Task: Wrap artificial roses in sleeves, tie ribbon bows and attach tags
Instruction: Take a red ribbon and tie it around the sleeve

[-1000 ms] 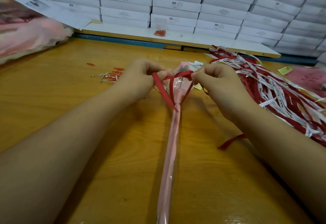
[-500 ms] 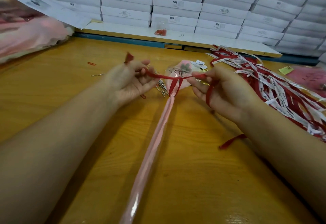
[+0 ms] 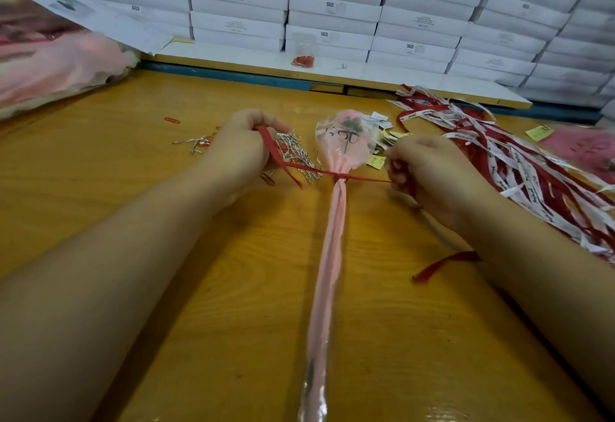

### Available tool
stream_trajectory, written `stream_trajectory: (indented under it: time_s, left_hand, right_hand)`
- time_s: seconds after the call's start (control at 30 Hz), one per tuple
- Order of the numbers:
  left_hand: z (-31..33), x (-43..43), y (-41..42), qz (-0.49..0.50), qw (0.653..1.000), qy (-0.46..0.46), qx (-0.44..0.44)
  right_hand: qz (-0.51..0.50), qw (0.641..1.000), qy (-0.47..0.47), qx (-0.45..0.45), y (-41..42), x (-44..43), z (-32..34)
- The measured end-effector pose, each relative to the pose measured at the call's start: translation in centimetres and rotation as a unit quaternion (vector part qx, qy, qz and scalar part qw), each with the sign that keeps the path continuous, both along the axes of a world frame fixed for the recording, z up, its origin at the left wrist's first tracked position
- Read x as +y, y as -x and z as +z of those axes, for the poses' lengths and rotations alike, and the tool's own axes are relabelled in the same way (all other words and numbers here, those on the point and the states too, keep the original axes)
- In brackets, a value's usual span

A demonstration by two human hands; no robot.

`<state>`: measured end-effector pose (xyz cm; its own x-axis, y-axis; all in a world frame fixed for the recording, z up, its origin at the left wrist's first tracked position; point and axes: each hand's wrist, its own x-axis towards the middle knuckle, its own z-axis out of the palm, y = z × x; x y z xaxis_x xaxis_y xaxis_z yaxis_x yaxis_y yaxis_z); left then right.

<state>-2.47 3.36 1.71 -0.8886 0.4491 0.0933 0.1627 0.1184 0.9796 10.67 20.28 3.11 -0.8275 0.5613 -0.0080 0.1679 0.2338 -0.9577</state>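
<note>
A: Listing item one: rose (image 3: 347,120), in sleeve (image 3: 329,255), lying lengthwise on table (image 3: 233,288), bloom at the far end.
B: And the ribbon (image 3: 307,169)?
A: Red, knotted round the sleeve under the bloom, taut sideways. One end gripped in the curled fingers of the left hand (image 3: 238,152); the other pinched by the right hand (image 3: 436,175).
B: Nearby?
A: To the right, spare ribbons (image 3: 532,168), heaped; to the left, silver ties (image 3: 296,152).

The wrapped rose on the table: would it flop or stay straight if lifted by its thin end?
Probably fairly straight: the wrapped rose lies in one long line, suggesting a stiff stem inside. Its glossy sleeve looks slippery. The sleeve is likely soft, since the red ribbon pinches it narrow.
</note>
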Motion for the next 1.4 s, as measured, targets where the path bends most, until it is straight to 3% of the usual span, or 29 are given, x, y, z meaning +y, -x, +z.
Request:
stream_trajectory:
  time_s: [0.1,0.37,0.57,0.67,0.8,0.87,1.03,1.2,1.4]
  left_hand:
    - [-0.3,0.1,0.4,0.003,0.999,0.027,0.017]
    - [-0.6,0.3,-0.4,-0.031,0.986,0.130,0.099]
    - [0.6,-0.7,-1.7,-0.207,0.910,0.237,0.269]
    - [1.7,-1.2,-1.7,-0.176,0.922,0.227,0.258]
    - [1.9,-1.1,-1.9,-0.050,0.953,0.117,0.276]
    - [1.4,-0.4,-2.2,-0.043,0.940,0.139,0.308]
    - [-0.4,1.8,-2.6,-0.126,0.856,0.309,0.394]
    - [-1.1,2.2,-2.5,-0.146,0.860,0.299,0.386]
    - [-0.8,2.3,-2.5,-0.115,0.833,0.314,0.440]
  right_hand:
    - [-0.032,0.983,-0.174,-0.045,-0.1,-0.2,0.0]
    - [-0.015,0.928,-0.344,-0.140,0.0,-0.4,-0.1]
    - [0.023,0.931,-0.315,-0.182,-0.5,-0.1,0.1]
    - [0.004,0.940,-0.309,-0.144,-0.6,0.0,0.3]
    - [-0.020,0.933,-0.349,-0.087,-0.3,-0.6,0.4]
    - [0.012,0.935,-0.336,-0.114,-0.2,-0.7,0.4]
    - [0.066,0.935,-0.303,-0.171,-0.4,-1.0,0.2]
    - [0.080,0.943,-0.281,-0.162,-0.3,-1.6,-0.2]
    - [0.079,0.952,-0.242,-0.172,-0.4,-1.7,-0.3]
